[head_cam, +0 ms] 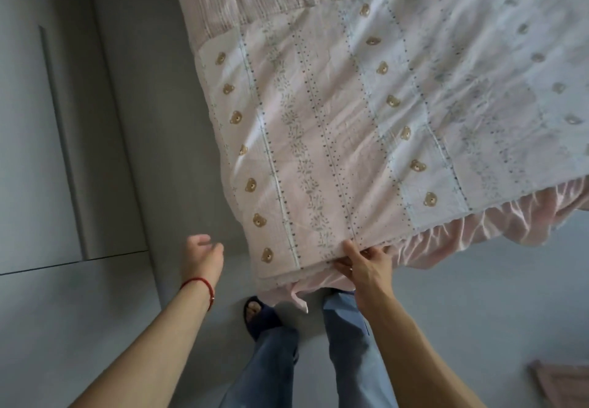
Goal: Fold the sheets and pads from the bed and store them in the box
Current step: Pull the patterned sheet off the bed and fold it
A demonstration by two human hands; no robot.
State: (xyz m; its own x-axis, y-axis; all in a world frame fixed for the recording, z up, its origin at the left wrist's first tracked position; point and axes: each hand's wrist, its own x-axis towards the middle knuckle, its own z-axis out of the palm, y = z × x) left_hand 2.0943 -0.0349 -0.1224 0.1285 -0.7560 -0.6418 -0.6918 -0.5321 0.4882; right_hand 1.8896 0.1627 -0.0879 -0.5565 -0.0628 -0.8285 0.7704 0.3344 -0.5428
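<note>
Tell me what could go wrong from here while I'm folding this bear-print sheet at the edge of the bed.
1. Only your right hand pinches the bear-print sheet at its near edge; the left hand hangs free over the floor, so a one-sided pull would likely give a skewed fold.
2. The pink layer underneath bunches right beside your grip and could get dragged along.
3. A pink corner dangles by your sandalled foot; you might step on it.
</note>
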